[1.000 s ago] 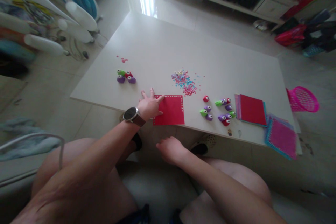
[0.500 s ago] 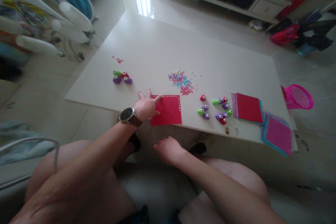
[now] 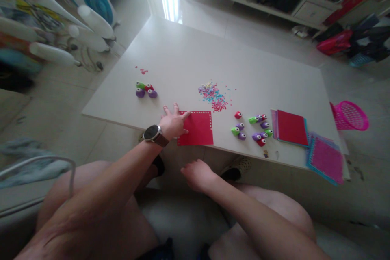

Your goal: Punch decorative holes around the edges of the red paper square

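Observation:
My left hand (image 3: 173, 125), a watch on its wrist, lies with fingers spread over the left part of a red paper sheet (image 3: 199, 130). Small holes line the sheet's left, top and upper right edges, and its lower edge reaches past the table edge. Below the sheet, apart from it, my right hand (image 3: 198, 174) is held in front of the table with fingers curled in. Whatever those fingers hold, if anything, is hidden. A pile of punched paper bits (image 3: 213, 96) lies beyond the sheet.
Small red, green and purple pieces with eye-like dots sit in a left group (image 3: 146, 90) and right groups (image 3: 260, 130). Farther right are a stack of red sheets (image 3: 292, 128) and hole-edged pink and blue sheets (image 3: 326, 158). A pink basket (image 3: 352, 115) stands beyond the table (image 3: 183, 57).
The whole view has shifted slightly, so the table and its things appear a little farther right. Both hands keep the same pose, the left one still on the red sheet.

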The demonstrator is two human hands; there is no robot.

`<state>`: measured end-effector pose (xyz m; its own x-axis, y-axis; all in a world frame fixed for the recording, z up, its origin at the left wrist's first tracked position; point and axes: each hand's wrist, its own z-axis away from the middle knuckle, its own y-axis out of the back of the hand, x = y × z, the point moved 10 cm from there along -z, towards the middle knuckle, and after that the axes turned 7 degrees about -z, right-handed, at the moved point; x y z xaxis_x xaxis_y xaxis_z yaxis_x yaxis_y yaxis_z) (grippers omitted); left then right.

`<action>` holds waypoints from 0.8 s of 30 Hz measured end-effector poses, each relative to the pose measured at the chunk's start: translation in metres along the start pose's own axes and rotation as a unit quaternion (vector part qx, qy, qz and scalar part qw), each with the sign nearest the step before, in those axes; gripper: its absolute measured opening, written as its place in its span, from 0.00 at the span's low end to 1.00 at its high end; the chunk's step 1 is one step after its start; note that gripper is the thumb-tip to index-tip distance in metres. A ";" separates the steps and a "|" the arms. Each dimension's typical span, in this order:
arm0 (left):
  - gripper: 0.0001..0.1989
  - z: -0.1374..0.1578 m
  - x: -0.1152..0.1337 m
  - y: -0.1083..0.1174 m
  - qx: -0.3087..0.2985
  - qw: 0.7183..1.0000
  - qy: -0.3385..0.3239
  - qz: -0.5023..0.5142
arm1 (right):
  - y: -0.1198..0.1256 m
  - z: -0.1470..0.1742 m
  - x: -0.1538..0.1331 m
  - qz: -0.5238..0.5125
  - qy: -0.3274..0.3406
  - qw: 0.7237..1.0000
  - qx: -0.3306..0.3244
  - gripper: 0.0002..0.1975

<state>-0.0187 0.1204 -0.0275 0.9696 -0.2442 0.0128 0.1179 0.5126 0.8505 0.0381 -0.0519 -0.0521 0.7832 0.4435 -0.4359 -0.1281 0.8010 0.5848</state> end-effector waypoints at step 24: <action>0.47 -0.001 0.002 0.001 0.006 1.000 -0.011 0.000 | -0.006 -0.004 0.003 -0.002 0.004 1.000 0.005 0.12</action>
<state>-0.0169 0.1211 -0.0271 0.9646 -0.2625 0.0249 0.1147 0.5026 0.8569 0.0387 -0.0539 -0.0591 0.7782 0.4435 -0.4446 -0.1185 0.7990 0.5895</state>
